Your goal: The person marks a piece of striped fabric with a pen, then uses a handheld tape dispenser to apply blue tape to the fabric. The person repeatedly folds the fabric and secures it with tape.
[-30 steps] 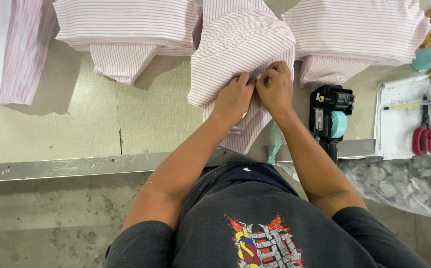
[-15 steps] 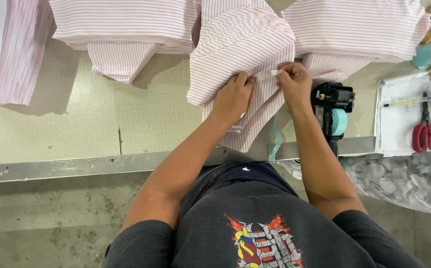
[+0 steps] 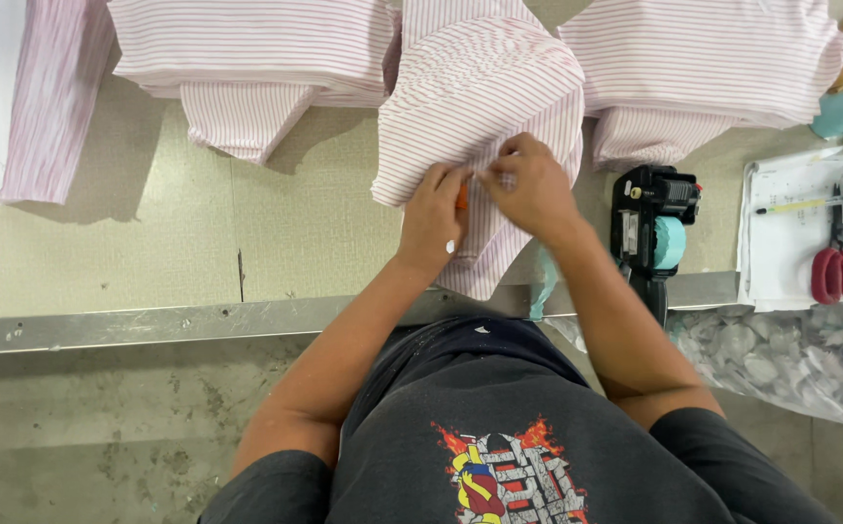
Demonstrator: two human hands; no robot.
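— What is seen of the cloth and its make?

— A pink-and-white striped garment (image 3: 484, 92), soft and rumpled into a rounded hump, is laid on the beige table (image 3: 149, 243); its lower edge hangs over the metal table edge (image 3: 149, 325). Flat folded stacks of the same striped fabric (image 3: 256, 44) are set to either side.

— Where is the garment held in relation to the fingers?

— It is pinched at its near fold. The left hand (image 3: 433, 218) is closed on the cloth, with a small orange object (image 3: 462, 197) showing by its fingers; what it is cannot be told. The right hand (image 3: 530, 184) is pressed against the same spot, fingers bunched together on the fabric, both hands touching.

— And what lies around?

— A black tagging gun with a teal part (image 3: 656, 228) is stood just right of the right forearm. Further right, red-handled scissors (image 3: 837, 267) and a yellow pen (image 3: 802, 205) are laid on white paper sheets (image 3: 780, 262). Below the table edge, clear plastic film (image 3: 780, 359) is bunched.
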